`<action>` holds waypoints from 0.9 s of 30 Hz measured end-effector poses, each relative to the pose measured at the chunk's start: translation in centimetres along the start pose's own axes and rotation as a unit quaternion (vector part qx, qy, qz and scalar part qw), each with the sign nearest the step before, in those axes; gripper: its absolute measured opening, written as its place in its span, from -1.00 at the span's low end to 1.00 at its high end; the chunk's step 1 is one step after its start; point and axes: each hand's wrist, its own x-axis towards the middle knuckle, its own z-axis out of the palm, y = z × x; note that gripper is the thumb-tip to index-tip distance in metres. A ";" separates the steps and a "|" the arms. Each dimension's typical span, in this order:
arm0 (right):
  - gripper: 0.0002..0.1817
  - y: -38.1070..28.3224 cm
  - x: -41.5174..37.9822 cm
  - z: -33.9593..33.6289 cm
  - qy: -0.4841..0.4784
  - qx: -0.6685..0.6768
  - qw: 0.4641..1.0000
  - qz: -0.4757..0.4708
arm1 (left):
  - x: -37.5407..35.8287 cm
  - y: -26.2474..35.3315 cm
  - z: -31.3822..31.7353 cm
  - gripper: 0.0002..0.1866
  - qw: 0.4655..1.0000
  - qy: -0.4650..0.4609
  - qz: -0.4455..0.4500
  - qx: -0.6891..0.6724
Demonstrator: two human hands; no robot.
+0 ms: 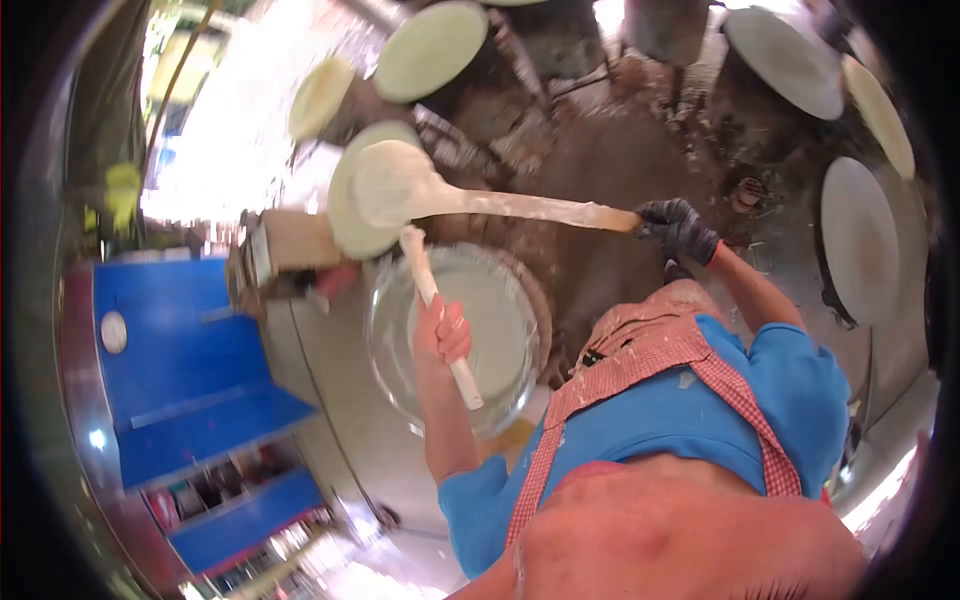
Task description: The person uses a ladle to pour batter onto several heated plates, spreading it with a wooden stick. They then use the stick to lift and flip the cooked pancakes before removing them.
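Note:
My left hand point(443, 330) is closed round a short pale stick point(466, 382), held upright over a clear-rimmed basin point(378, 352). White batter-like liquid point(495, 335) fills that basin. The stick's top end is close beneath the round, white-coated head of a long-handled paddle point(400, 185). Farther right, my right hand point(680, 228), in a dark glove, grips the bare wooden end of the paddle's handle. The paddle's head overlaps a pale round disc point(350, 232) in this view.
More pale discs point(433, 50) sit on dark drum-like stands in an arc ahead, with another large disc point(862, 240) at right. A cardboard box point(295, 240) stands left of the basin. Farther left is a blue cabinet point(180, 350) with its lower drawer holding items.

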 end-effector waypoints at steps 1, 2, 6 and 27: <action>-0.61 1.0 0.7 -0.7 0.017 0.066 0.997 0.020 | 3.2 0.1 0.6 -0.79 0.997 -0.002 0.035 0.069; -0.61 1.5 1.1 -1.7 0.037 0.131 0.990 0.038 | 6.3 -0.4 1.0 -0.74 0.988 -0.010 0.069 0.136; -0.66 10.6 -1.3 -6.5 0.099 0.156 0.974 0.129 | 19.0 -3.0 7.0 -0.67 0.970 -0.006 -0.197 -0.142; -0.63 15.2 -4.3 -33.2 0.509 -0.246 0.717 0.407 | 74.0 -40.3 27.7 -0.40 0.742 -0.191 -0.303 0.567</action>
